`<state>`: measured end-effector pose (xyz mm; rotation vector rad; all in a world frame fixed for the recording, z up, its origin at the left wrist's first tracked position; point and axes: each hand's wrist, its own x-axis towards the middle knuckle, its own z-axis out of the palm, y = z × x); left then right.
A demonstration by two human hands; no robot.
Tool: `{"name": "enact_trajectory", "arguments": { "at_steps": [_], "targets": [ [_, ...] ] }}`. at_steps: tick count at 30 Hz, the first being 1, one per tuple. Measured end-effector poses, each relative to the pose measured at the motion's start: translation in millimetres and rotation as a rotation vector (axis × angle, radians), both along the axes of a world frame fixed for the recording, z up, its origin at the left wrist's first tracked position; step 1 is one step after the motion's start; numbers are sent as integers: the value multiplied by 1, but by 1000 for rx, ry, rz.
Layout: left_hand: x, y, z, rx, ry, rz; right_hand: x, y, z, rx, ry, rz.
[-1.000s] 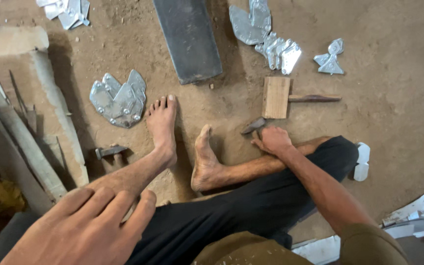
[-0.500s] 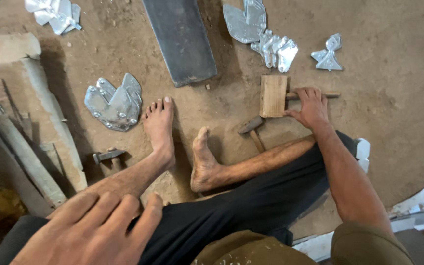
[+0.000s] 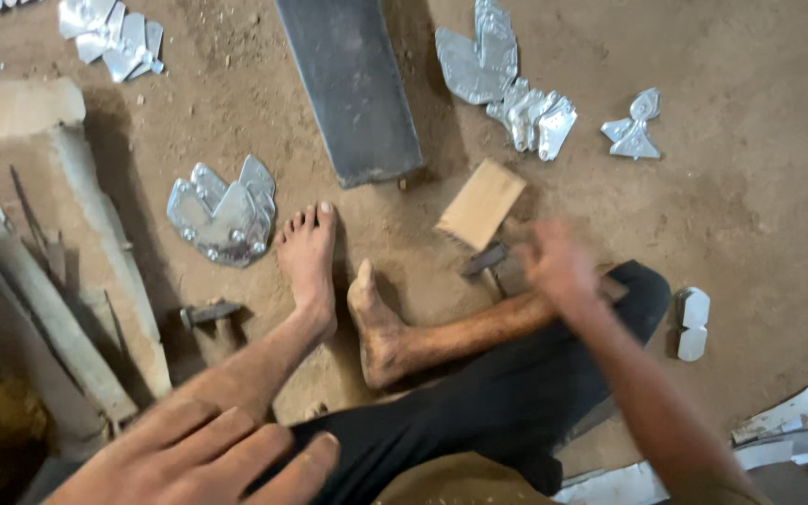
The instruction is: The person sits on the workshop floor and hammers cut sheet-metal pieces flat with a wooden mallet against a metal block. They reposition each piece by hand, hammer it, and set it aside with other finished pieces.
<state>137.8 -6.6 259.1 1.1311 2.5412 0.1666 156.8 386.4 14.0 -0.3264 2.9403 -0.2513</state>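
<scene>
Right hand [image 3: 558, 266] grips a wooden mallet [image 3: 481, 204], blurred; left hand [image 3: 208, 458] lies flat, fingers spread, on the knee.

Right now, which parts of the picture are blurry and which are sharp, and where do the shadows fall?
Head view: the right hand is smeared by motion blur, as is the wooden mallet head beside it; the left hand near the lens is soft. The bare feet and the shiny metal cutouts look sharper. Light is dim and warm; a shadow lies right of the stone block.
</scene>
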Motion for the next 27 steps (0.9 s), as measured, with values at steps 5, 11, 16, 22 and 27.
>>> {"name": "enact_trajectory", "arguments": {
  "at_steps": [5,11,16,22,27],
  "targets": [
    [-30,-28,15,395,-500,379,-60,-53,-13,-225,-250,-228],
    [-34,-44,-165,678,-607,621,-192,-98,-35,-70,295,114],
    [-38,-46,-214,718,-668,629,-206,-99,-43,-28,303,217],
    [-68,-31,-206,818,-636,724,-124,-73,-1,-728,160,-511],
    [-75,-14,-246,1057,-711,677,-39,-140,-4,-1615,-211,-889]
  ]
}}
